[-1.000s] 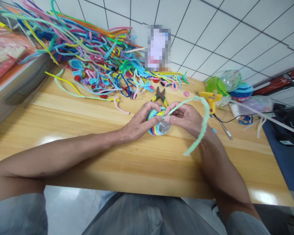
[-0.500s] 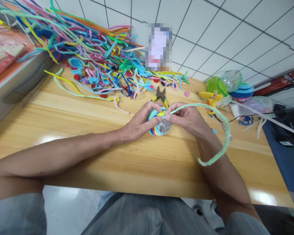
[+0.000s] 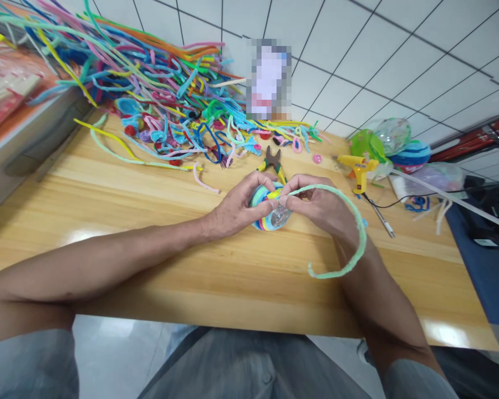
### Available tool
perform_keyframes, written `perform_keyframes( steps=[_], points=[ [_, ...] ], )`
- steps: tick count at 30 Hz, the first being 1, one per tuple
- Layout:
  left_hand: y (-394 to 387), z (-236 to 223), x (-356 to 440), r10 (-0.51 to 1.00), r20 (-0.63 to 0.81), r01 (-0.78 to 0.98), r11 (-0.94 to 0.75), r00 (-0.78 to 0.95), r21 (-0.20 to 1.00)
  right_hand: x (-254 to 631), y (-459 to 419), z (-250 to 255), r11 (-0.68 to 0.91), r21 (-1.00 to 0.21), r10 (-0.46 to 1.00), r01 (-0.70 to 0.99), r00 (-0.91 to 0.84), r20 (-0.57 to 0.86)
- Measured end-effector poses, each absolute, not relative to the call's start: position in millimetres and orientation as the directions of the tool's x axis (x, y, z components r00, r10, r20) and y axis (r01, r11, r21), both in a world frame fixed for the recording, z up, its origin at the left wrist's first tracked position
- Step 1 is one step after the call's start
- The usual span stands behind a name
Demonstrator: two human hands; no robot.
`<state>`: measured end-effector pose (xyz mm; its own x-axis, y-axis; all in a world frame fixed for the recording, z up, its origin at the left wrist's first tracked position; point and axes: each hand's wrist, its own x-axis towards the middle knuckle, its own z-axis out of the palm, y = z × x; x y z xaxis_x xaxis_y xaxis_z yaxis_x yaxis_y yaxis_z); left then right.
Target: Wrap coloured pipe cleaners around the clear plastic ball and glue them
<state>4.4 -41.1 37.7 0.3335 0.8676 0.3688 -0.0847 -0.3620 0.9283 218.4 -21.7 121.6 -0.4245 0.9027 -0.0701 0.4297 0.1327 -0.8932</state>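
My left hand (image 3: pixel 249 204) is closed around the left side of a small round piece wrapped in coloured pipe cleaners (image 3: pixel 263 220), blue, yellow and pink, with a clear shiny middle. Against its right edge, my right hand (image 3: pixel 311 200) pinches one end of a light green pipe cleaner (image 3: pixel 362 230). From those fingers the strand arcs over my right wrist and curls back, its free end above the table. Both thumbs nearly meet at the top of the round piece, so the exact contact there is hidden. Pliers (image 3: pixel 273 162) with yellow and green handles lie just beyond my fingers.
A tangled heap of pipe cleaners (image 3: pixel 158 83) covers the back left. Behind the pliers stands a blurred phone (image 3: pixel 269 77). To the right are a yellow glue gun (image 3: pixel 359 170) with a black cord, a silver pen-like tool (image 3: pixel 382 220) and plastic-wrapped balls (image 3: pixel 393 138). A box (image 3: pixel 37 133) borders the left.
The light green pipe cleaner's loop has swung left and inward, its free end now nearer the table's middle. Both hands stay almost in place on the round piece.
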Motion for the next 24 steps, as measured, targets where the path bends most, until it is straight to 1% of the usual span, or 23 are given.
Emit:
perform_keyframes(
  steps=[8,14,18,24],
  points=[
    [-41.6,39.1,4.5,0.875,0.345,-0.079,-0.339,0.338,0.937,219.9,-19.8,120.4,0.135,-0.906,0.895,0.400,-0.441,-0.061],
    [-41.5,39.4,5.7,0.886,0.324,-0.082,-0.315,0.331,0.946,224.8,-14.4,118.8,0.087,-0.937,0.891,0.338,-0.448,-0.079],
    [-41.7,39.4,6.2,0.886,0.332,-0.074,-0.326,0.323,0.943,223.3,-14.9,118.1,0.102,-0.930,0.896,0.352,-0.439,-0.068],
    [-42.3,39.3,6.9,0.885,0.343,-0.082,-0.334,0.315,0.939,218.9,-18.4,116.3,0.081,-0.926,0.917,0.369,-0.391,-0.075]
  ],
)
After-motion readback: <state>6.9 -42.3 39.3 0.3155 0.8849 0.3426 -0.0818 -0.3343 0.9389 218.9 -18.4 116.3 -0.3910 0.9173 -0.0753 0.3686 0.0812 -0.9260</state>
